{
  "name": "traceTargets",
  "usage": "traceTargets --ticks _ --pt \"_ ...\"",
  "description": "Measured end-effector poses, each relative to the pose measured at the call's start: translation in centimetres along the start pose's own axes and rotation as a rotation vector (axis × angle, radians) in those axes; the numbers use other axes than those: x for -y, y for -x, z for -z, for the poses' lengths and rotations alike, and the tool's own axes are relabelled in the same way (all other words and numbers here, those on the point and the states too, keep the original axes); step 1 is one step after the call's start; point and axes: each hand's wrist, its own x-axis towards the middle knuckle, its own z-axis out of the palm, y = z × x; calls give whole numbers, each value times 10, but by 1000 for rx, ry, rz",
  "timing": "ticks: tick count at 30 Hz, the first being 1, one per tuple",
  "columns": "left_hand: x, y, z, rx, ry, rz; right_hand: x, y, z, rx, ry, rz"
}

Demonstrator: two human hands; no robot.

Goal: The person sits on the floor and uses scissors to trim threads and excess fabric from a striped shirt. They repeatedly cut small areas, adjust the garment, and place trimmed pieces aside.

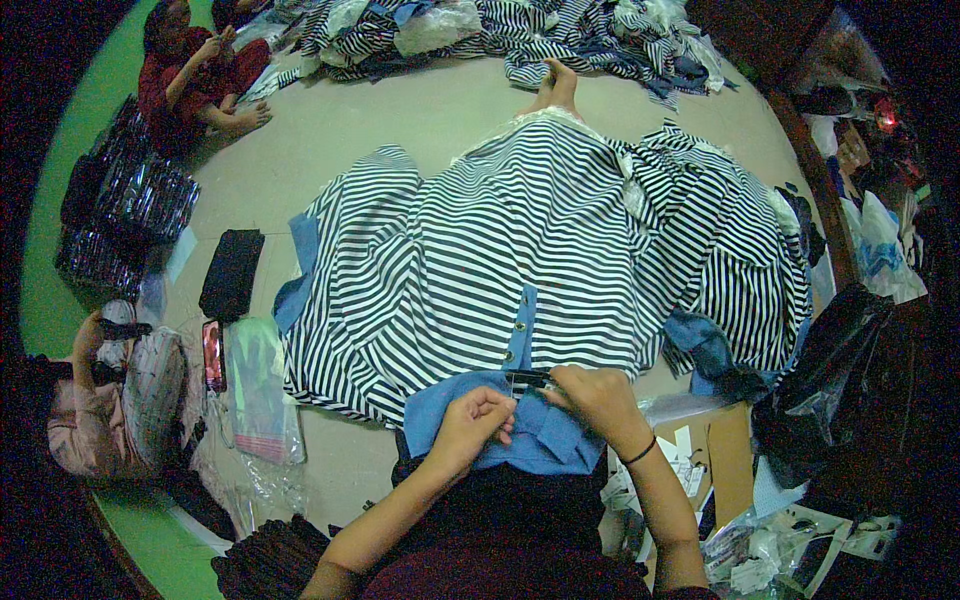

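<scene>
A black-and-white striped shirt (520, 220) with a blue collar (560, 440) and a blue buttoned placket (524, 320) is spread over my lap and legs. At the collar, my right hand (598, 402) is closed round small black thread snips (530, 379), whose blades point left. Just left of them my left hand (474, 428) is closed in a pinch over the collar. A thin thread seems to run from its fingertips up to the snips. My bare feet (556, 88) stick out beyond the shirt's far edge.
More striped garments (730, 230) lie to the right, and a large heap (450, 30) lies at the back. On the left are a black pouch (231, 274), a phone (213, 356), plastic bags (262, 385) and wrapped stacks (130, 215). Another person (195, 75) sits far left. Cardboard (730, 460) is at right.
</scene>
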Motion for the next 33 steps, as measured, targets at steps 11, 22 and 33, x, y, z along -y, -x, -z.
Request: traceTargets --ticks 11,22,33 --pt "-50 103 69 118 -1485 172 14 13 25 121 -255 -237" --pt "-80 28 40 27 -980 -228 14 34 33 484 -321 -215" --pt "-47 -102 5 -179 -570 -306 -26 -32 6 -39 -208 -563"
